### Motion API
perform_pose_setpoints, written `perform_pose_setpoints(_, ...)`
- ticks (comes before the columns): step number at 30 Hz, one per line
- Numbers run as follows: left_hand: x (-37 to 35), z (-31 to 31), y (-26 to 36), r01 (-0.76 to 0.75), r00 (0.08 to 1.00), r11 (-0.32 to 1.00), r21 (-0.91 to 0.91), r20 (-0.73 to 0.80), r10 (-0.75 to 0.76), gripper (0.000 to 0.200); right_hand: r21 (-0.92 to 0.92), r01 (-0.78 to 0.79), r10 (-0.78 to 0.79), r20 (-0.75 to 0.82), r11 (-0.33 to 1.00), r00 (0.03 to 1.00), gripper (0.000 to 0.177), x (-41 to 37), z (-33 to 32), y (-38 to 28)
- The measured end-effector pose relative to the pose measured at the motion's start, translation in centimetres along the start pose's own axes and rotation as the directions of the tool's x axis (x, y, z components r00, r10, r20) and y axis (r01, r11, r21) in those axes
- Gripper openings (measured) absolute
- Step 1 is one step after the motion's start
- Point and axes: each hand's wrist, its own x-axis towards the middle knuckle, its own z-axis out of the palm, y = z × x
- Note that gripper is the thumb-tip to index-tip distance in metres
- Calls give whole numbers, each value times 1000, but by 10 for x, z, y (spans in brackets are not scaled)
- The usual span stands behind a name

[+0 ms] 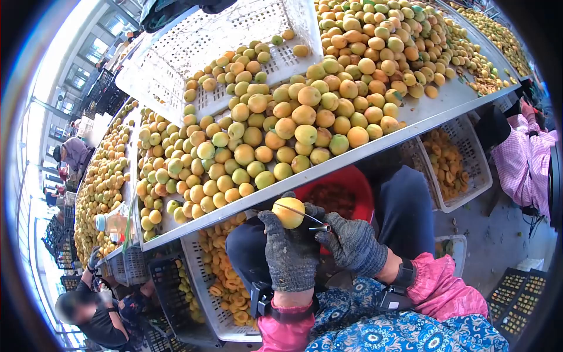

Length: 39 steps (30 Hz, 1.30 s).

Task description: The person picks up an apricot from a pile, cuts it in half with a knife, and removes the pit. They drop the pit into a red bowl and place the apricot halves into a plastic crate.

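One yellow fruit [290, 219] is sitting pinched atop my left hand [290, 255], just left of the red basin [366, 196]. My right hand [355, 246] is clenching a thin metal tool [321, 227], its blade crossing the fruit. Loose fruits [305, 134] are lying on the table [346, 156] beyond the basin.

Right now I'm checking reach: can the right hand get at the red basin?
Probably yes: the red basin sits just beyond the right hand, between the knees, with no lid in sight. The table edge may overhang its far side, though, and the hand holds a tool.
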Motion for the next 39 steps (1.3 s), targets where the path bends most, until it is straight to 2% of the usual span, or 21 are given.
perform_pose_setpoints(3,-9,6,-8,-25,1000,1000,19,-14,25,60,65,31,-29,-22,997,999,41,-4,-5,-4)
perform_pose_setpoints(5,-17,8,-16,-161,986,965,208,3,164,58,35,46,-45,-33,998,998,45,-7,-3,-3)
perform_pose_setpoints(6,-13,4,-30,-285,949,924,254,-61,309,58,6,58,-58,-40,998,998,49,-11,-1,-2)
perform_pose_setpoints(10,-17,3,-28,-300,952,861,410,70,299,56,-6,-7,7,-25,1000,1000,50,-24,-1,12)
perform_pose_setpoints(12,-16,0,-22,-346,937,737,580,183,296,45,29,58,-56,-43,998,997,45,-29,0,23)
perform_pose_setpoints(13,-16,-1,-17,-344,938,737,582,181,295,45,31,55,-54,-43,998,998,45,-32,-2,25)
perform_pose_setpoints(15,-18,1,-4,-329,940,516,791,224,256,38,-42,34,-32,46,999,998,39,-33,-12,21)
perform_pose_setpoints(16,-18,6,2,-346,933,439,829,252,259,42,-40,31,-29,47,999,998,39,-33,-15,18)
perform_pose_setpoints(17,-16,5,6,-344,933,439,830,250,258,42,-47,32,-29,62,998,998,32,-32,-19,15)
perform_pose_setpoints(19,-12,-1,12,-347,930,264,900,294,220,45,-52,30,-25,83,998,996,26,-32,-24,12)
perform_pose_setpoints(21,-8,-4,18,-358,926,211,910,316,208,48,-100,34,-22,111,994,994,27,-29,-26,11)
perform_pose_setpoints(23,-8,-3,23,-457,864,-55,888,457,212,48,-132,33,-14,136,991,991,28,-26,-26,11)
perform_pose_setpoints(24,-7,-5,24,-455,864,-57,889,456,212,48,-167,34,-7,163,985,987,30,-25,-25,11)
perform_pose_setpoints(26,-5,-12,23,-517,797,-256,817,568,202,50,-214,27,17,198,977,980,30,-22,-25,8)
perform_pose_setpoints(27,-5,-13,24,-516,800,-256,818,567,199,50,-263,20,43,232,965,972,31,-21,-26,6)
perform_pose_setpoints(29,-4,-13,24,-526,744,-410,745,637,203,52,-264,28,41,251,964,967,31,-18,-30,5)
perform_pose_setpoints(31,-11,-3,23,-500,764,-360,788,597,245,54,-265,35,40,271,964,962,31,-20,-31,7)
perform_pose_setpoints(33,-16,5,21,-476,780,-309,824,557,285,56,-176,59,-22,207,983,978,34,-22,-28,12)
perform_pose_setpoints(35,-20,7,17,-472,813,-96,876,475,338,59,-136,68,-44,171,988,984,34,-25,-26,14)
perform_pose_setpoints(36,-18,-3,12,-407,881,157,900,342,328,60,-97,79,-65,138,992,988,34,-26,-26,15)
perform_pose_setpoints(39,-26,1,5,-403,869,184,896,312,384,58,-34,73,-68,126,997,990,36,-30,-26,12)
